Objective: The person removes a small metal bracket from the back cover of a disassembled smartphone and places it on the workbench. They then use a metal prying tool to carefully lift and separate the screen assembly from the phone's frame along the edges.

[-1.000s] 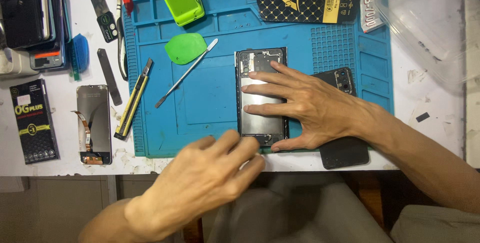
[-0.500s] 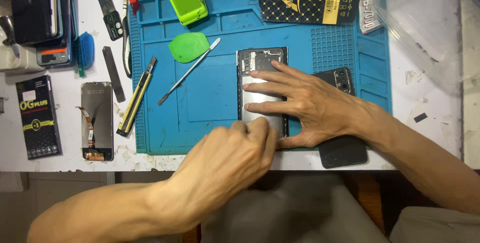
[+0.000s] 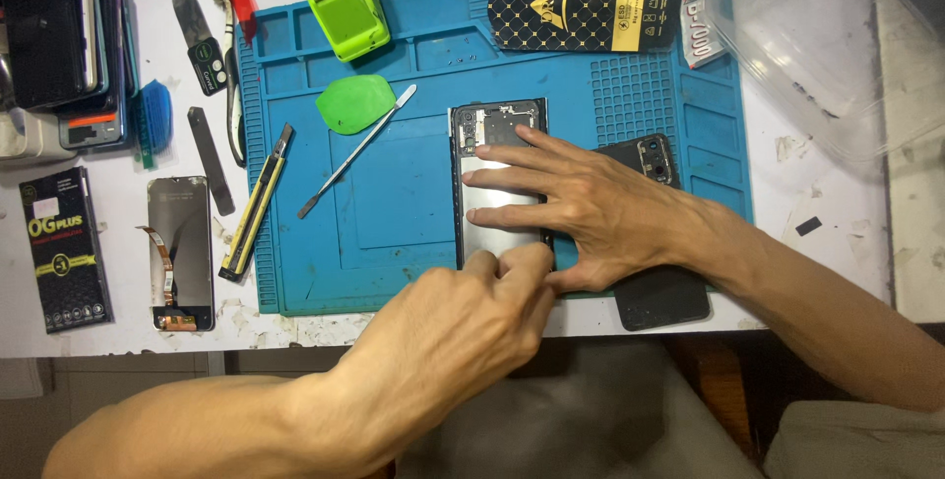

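Box (image 3: 64,248): black, flat on the white table (image 3: 837,243), far left.
Screen (image 3: 181,251): loose display with a flex strip, just right of the box.
Knife (image 3: 256,205): yellow and black, lying across the left edge of the blue mat (image 3: 413,213).
Pick (image 3: 354,104): green, on the mat, touching the thin metal spudger (image 3: 356,152).
Left hand (image 3: 463,326): fingers curled shut, tips pressing at the phone's near end; what they pinch cannot be told.
Phone (image 3: 497,189): opened, insides up, mid-mat.
Right hand (image 3: 591,208): spread flat, fingers pressing on the phone, gripping nothing.
Back cover (image 3: 655,292): dark, under the right wrist, overhanging the table edge.
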